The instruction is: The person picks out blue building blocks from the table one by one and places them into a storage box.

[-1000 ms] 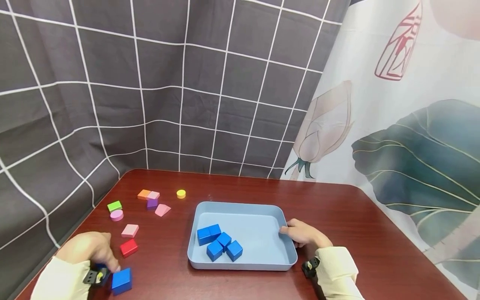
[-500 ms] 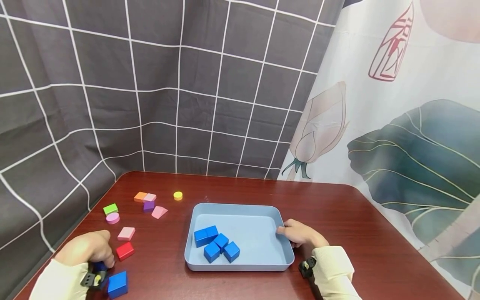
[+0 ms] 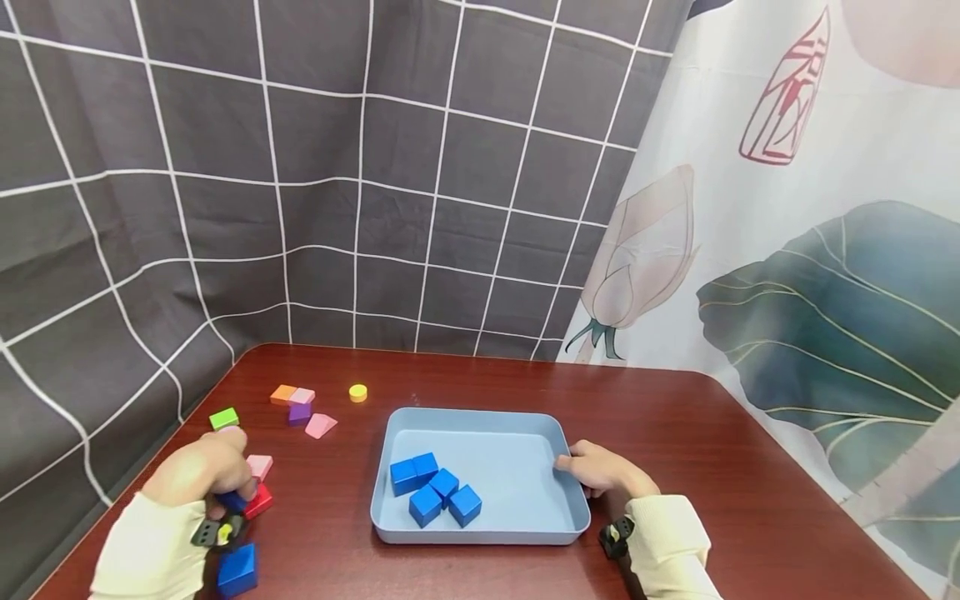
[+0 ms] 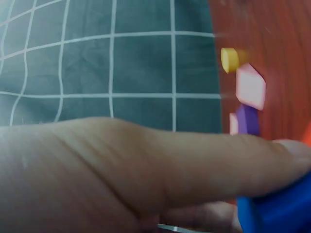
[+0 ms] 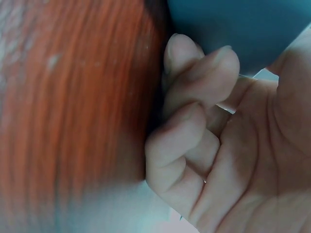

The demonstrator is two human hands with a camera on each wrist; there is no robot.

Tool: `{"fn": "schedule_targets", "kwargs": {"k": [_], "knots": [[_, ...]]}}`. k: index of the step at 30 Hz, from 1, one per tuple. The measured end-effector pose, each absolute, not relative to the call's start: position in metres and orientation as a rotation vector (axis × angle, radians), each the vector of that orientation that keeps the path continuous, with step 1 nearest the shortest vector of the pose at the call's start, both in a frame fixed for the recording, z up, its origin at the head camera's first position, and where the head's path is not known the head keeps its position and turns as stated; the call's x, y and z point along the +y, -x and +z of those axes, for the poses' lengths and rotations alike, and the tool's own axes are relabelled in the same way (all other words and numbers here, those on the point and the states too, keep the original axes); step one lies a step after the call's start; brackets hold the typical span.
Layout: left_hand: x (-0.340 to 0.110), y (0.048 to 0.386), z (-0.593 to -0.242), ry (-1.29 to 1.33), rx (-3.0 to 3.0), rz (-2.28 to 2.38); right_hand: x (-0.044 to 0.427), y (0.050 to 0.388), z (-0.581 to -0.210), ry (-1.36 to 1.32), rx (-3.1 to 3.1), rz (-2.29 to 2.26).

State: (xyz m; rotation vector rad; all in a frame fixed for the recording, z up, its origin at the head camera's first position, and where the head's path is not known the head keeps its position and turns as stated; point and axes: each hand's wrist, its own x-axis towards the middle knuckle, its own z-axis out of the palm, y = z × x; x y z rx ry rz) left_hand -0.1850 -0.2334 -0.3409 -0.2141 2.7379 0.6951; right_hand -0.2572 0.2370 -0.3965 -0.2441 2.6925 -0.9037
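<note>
In the head view my left hand (image 3: 197, 472) is at the table's left side. Its thumb and fingers pinch a blue block (image 3: 234, 501), partly hidden beneath them; the left wrist view shows the same blue block (image 4: 282, 208) under the thumb. Right beside it lies a red block (image 3: 260, 502). Nearer the front edge sits another blue block (image 3: 237, 572). A light-blue tray (image 3: 517, 462) stands mid-table with several blue blocks (image 3: 425, 505) in its left half. My right hand (image 3: 606, 469) grips the tray's right rim, thumb on top; its fingers (image 5: 177, 141) are curled below, against the tray's outer side.
Beyond my left hand lie a pink block (image 3: 260, 466), a green block (image 3: 224, 418), a purple block (image 3: 299, 414), an orange block (image 3: 282, 394), a pink wedge (image 3: 321, 426) and a yellow disc (image 3: 358, 392). A grey checked curtain (image 3: 315, 167) hangs behind the table (image 3: 645, 400).
My left hand has taken hold of a blue block and moved it forward and to the right, up to the red block. The right hand stays on the tray.
</note>
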Motion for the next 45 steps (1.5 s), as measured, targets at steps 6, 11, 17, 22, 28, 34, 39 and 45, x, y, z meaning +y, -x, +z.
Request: {"fn": "schedule_targets", "kwargs": {"k": [6,11,17,22,28,34,39,45], "knots": [[-0.203,0.189,-0.332,0.147,2.772,0.791,0.237,0.256,-0.400,0.247,2.654,-0.948],[-0.175,0.191,-0.328,0.066,2.850,0.807,0.235,0.258,-0.401,0.288,2.634,-0.956],[-0.140,0.200,-0.328,-0.040,2.904,0.805,0.233,0.259,-0.400,0.285,2.652,-0.927],[-0.114,0.206,-0.334,-0.170,2.976,0.855,0.233,0.259,-0.400,0.267,2.667,-0.926],[-0.091,0.207,-0.342,-0.305,3.014,0.887,0.237,0.258,-0.398,0.300,2.680,-0.899],[-0.075,0.207,-0.349,-0.438,3.064,0.834,0.239,0.257,-0.395,0.305,2.688,-0.891],[-0.065,0.205,-0.355,-0.557,3.066,0.870,0.240,0.258,-0.395,0.320,2.672,-0.902],[-0.054,0.204,-0.359,-0.644,3.051,0.866,0.238,0.259,-0.396,0.265,2.686,-0.878]]}}
